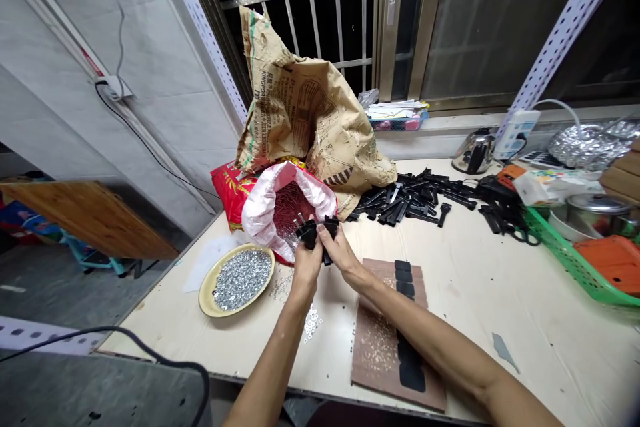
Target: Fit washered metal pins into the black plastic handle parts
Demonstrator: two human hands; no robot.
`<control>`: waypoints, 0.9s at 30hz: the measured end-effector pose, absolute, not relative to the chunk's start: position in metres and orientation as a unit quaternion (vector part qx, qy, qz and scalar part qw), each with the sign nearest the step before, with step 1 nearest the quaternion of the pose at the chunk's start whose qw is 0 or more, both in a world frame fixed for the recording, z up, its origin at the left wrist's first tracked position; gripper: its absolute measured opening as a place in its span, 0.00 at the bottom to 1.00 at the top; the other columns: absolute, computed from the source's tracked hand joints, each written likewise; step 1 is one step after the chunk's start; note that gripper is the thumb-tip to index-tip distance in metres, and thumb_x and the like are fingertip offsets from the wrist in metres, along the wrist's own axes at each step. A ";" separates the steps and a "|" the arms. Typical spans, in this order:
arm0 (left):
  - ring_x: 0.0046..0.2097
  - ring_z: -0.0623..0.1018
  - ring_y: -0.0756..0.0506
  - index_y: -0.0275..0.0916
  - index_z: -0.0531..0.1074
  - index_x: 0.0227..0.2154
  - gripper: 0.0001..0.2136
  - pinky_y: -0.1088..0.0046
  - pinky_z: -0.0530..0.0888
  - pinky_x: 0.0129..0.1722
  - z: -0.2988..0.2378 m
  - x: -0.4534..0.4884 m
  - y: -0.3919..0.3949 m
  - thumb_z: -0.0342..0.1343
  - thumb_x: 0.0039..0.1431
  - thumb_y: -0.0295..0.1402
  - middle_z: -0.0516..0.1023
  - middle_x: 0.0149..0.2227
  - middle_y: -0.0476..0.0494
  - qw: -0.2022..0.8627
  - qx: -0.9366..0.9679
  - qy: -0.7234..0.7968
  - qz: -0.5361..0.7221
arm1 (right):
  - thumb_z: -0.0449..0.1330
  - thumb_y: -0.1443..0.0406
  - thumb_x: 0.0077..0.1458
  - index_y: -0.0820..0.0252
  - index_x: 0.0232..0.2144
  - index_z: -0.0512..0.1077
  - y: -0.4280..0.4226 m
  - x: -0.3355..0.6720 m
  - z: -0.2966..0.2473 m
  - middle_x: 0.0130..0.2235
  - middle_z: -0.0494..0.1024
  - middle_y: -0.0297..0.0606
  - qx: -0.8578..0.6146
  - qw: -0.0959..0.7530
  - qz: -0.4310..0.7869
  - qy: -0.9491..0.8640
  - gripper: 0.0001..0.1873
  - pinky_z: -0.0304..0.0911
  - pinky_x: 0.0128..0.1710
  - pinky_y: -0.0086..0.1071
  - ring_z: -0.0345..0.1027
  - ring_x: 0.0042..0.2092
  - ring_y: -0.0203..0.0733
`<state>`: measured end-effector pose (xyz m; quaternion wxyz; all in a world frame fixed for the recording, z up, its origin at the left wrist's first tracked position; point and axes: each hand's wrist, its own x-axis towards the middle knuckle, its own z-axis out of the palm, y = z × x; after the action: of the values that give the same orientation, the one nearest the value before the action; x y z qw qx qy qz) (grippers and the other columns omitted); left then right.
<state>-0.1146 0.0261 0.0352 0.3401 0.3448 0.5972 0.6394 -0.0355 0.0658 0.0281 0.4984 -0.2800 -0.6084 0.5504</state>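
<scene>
My left hand (307, 265) is closed on a black plastic part (307, 233), with thin screws poking out of its far side. Close against it, my right hand (343, 252) grips another black plastic part (331, 223). Fingers cover much of both pieces, so their full shape is hidden. Just beyond the hands, a pink-white bag (257, 210) lies with its mouth facing me, full of long reddish screws (290, 210). Left of my hands, a yellow dish (207, 307) holds many small metal washers (243, 278). Loose washers (313, 321) are scattered on the table below my wrists.
A brown board (367, 363) with black pads (411, 373) lies under my right forearm. Black plastic pieces (407, 197) are heaped at the back, near a large paper sack (345, 127). A green basket (565, 260) and a kettle (474, 150) stand right.
</scene>
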 end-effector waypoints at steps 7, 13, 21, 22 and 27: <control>0.55 0.70 0.42 0.37 0.67 0.52 0.23 0.67 0.65 0.55 0.037 -0.113 0.019 0.57 0.53 0.39 0.73 0.52 0.38 0.354 0.400 0.553 0.639 | 0.53 0.46 0.55 0.62 0.51 0.64 0.063 -0.042 0.032 0.50 0.71 0.44 -0.260 0.570 0.531 -0.571 0.30 0.53 0.57 0.38 0.61 0.55 0.45; 0.56 0.70 0.39 0.38 0.74 0.39 0.19 0.62 0.61 0.58 0.035 -0.117 0.017 0.62 0.39 0.24 0.79 0.44 0.42 0.405 0.361 0.531 0.651 | 0.54 0.44 0.53 0.61 0.42 0.70 0.071 -0.042 0.033 0.42 0.74 0.42 -0.276 0.546 0.575 -0.543 0.28 0.62 0.48 0.38 0.66 0.47 0.47; 0.48 0.76 0.43 0.36 0.74 0.39 0.18 0.67 0.69 0.51 0.022 -0.115 0.022 0.65 0.42 0.29 0.79 0.42 0.42 0.452 0.246 0.462 0.722 | 0.52 0.45 0.55 0.64 0.38 0.69 0.085 -0.044 0.020 0.36 0.73 0.40 -0.268 0.481 0.586 -0.595 0.27 0.62 0.44 0.34 0.66 0.41 0.42; 0.48 0.76 0.43 0.36 0.75 0.39 0.17 0.67 0.69 0.51 0.022 -0.118 0.021 0.65 0.42 0.30 0.79 0.42 0.41 0.424 0.256 0.485 0.720 | 0.55 0.45 0.52 0.64 0.37 0.70 0.085 -0.044 0.019 0.35 0.73 0.38 -0.241 0.449 0.609 -0.608 0.26 0.63 0.42 0.33 0.66 0.40 0.41; 0.46 0.76 0.41 0.33 0.76 0.32 0.11 0.66 0.72 0.48 0.029 -0.127 0.024 0.65 0.43 0.32 0.80 0.36 0.40 0.382 0.247 0.554 0.698 | 0.53 0.45 0.54 0.64 0.41 0.70 0.076 -0.041 0.012 0.34 0.74 0.39 -0.199 0.356 0.697 -0.590 0.28 0.65 0.39 0.35 0.68 0.36 0.40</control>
<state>-0.1267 0.0239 0.0287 0.3816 0.2470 0.5539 0.6976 -0.0411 0.0759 0.0120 0.3564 -0.1991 -0.5897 0.6969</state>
